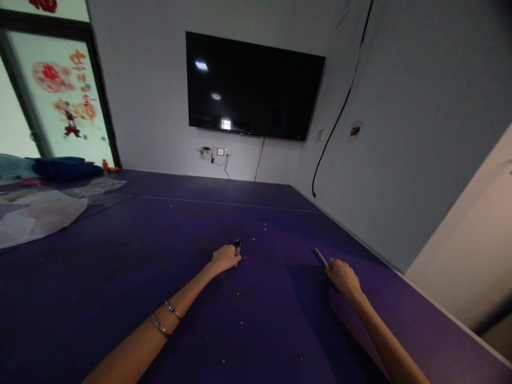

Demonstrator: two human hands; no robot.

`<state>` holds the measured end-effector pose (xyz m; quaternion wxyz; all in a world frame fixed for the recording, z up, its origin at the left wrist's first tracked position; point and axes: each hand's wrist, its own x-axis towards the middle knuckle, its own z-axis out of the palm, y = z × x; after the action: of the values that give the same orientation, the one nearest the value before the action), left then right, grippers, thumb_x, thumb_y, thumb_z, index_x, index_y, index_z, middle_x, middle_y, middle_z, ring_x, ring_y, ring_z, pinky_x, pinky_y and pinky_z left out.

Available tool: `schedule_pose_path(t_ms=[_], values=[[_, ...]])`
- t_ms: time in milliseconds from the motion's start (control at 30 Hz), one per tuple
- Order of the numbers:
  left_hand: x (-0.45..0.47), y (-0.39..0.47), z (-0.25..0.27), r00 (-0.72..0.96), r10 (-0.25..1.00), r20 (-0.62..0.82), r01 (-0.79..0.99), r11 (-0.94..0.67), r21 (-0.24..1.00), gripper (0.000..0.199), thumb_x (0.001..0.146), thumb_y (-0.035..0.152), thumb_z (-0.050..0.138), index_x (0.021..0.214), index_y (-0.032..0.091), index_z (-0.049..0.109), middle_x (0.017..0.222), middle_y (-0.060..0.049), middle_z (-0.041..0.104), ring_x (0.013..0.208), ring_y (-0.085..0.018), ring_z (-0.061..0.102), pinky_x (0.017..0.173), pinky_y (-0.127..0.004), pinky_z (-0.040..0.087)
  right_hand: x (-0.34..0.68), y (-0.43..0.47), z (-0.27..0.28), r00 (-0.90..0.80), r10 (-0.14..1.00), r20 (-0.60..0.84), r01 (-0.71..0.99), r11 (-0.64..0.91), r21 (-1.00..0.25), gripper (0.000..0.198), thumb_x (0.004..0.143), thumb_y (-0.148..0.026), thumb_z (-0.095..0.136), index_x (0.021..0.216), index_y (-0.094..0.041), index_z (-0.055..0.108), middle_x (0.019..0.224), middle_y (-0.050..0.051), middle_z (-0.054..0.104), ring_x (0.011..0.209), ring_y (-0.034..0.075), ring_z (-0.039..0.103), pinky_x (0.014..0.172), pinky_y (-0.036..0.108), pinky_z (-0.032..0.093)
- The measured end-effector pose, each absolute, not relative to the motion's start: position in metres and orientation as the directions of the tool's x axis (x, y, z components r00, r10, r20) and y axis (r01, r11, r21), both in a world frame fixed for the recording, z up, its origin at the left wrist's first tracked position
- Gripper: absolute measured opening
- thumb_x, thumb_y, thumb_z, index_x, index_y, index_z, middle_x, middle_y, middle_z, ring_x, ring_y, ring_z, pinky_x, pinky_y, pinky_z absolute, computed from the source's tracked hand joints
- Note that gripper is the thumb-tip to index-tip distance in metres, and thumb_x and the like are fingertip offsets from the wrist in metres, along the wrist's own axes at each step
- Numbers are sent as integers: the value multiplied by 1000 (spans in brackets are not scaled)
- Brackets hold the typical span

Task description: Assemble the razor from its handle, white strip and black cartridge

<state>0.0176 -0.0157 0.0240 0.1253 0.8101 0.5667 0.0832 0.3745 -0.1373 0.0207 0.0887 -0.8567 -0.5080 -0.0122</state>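
Note:
My left hand [224, 258] is closed around a small tool with a black head and a silvery shaft [238, 245], held upright above the purple surface [264, 298]. Its exact kind is too small to make out. Over to the right, my right hand [344, 278] grips a slim silvery pen-like stick [321, 258], which points forward and to the left with a darker tip. A wide gap separates the two hands. Fingers of both hands partly hide what they hold. Small white specks [253, 239] lie scattered on the surface between and around the hands.
A black television [254, 88] hangs on the grey wall above sockets with thin cables [221, 152]. One dark cable [336, 125] dangles down the right wall. At left lie a whitish plastic sheet [44, 213] and dark blue cloth [66, 168], near a decorated glass door [64, 96].

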Motion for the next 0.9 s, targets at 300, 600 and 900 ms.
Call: schedule_pose_path(t_ms=[300,600,900], values=[[18,-18,21,339,941,15,902,-330,279,28,77,38,44,77,19,64,87,-8,67,83,-25,63,68,-34,46,286,-96,22,232,948,217,885,-113,-451,24,74,-24,50,83,-15,71,82,9,71,78,19,66,62,20,42],[20,-21,23,306,952,4,920,-296,257,29,78,41,46,86,20,64,96,-10,67,90,-25,63,72,-33,47,183,-63,18,111,968,226,928,-19,-372,23,77,-23,50,79,-13,71,81,12,71,79,21,66,66,22,43],[22,-24,25,288,958,1,926,-279,254,29,79,41,46,89,20,64,99,-10,66,92,-24,62,75,-32,47,164,-61,13,136,963,231,959,-69,-277,28,83,-23,44,87,-10,68,88,18,68,83,24,66,72,27,45]])
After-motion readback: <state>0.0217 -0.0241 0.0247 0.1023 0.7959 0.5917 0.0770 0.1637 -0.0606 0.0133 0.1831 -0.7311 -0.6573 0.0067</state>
